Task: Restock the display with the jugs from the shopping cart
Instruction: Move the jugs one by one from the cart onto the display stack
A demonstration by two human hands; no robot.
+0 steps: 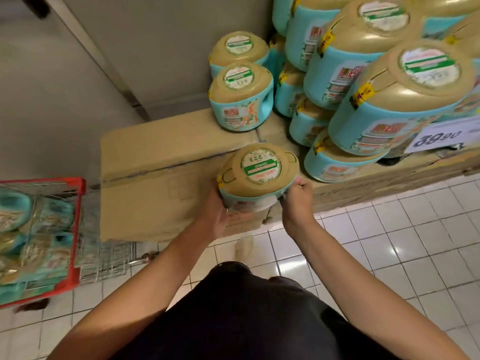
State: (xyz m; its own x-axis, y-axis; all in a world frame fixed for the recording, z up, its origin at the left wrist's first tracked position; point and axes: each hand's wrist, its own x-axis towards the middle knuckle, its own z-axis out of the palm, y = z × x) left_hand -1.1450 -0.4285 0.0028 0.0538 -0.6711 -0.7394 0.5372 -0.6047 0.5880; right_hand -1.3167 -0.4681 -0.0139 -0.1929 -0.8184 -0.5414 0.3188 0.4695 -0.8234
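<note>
Between the two hands, a squat turquoise plastic jug with a gold domed lid [257, 172] is held upright, lid toward the camera. The left hand [214, 215] cups its near-left side and the right hand [297, 197] grips its right edge; both are equally close to it. Just beyond the hands lies the bare top of the brown cardboard carton platform [161, 149], with the jug over its front edge. Farther ahead stand two matching jugs [241, 100]; ahead and right rises the stacked pile of jugs [389, 100]. The free spot lies straight ahead, so a short forward set-down seems likely. Well left of the left hand, the red-rimmed wire shopping cart [44, 182] holds more jugs.
</note>
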